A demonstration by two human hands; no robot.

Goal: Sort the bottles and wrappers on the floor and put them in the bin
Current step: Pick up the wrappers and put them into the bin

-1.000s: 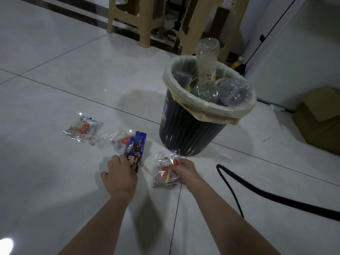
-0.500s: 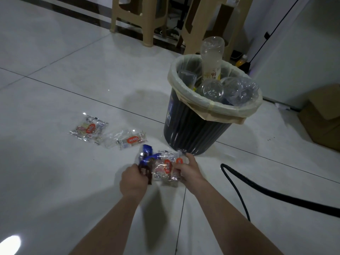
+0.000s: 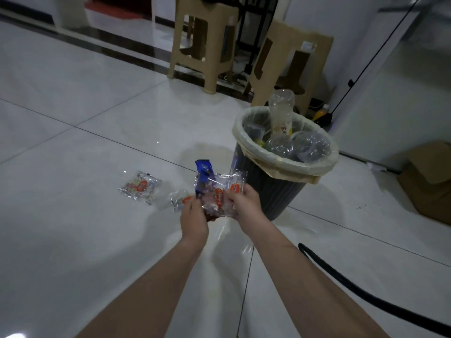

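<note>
Glossy white floor tiles [image 3: 97, 106] are reflecting light; two beige plastic stools [image 3: 203, 42] are standing at upper centre, a cardboard box [image 3: 429, 181] sitting at right.

Dim indoor light, cool bluish cast. Glossy floor [image 3: 73, 93] throws soft reflections; bright glare spot at bottom left corner, small specular dot mid-floor. Soft shadows spread under both forearms and beside the bin [image 3: 273, 191]. Wide-angle bend: tile lines and wall edges curve twd the frame edges. Wrappers [image 3: 217, 193] and bkgd stools [image 3: 205, 45] slightly soft, some compression smear; no strong motion blur.
</note>
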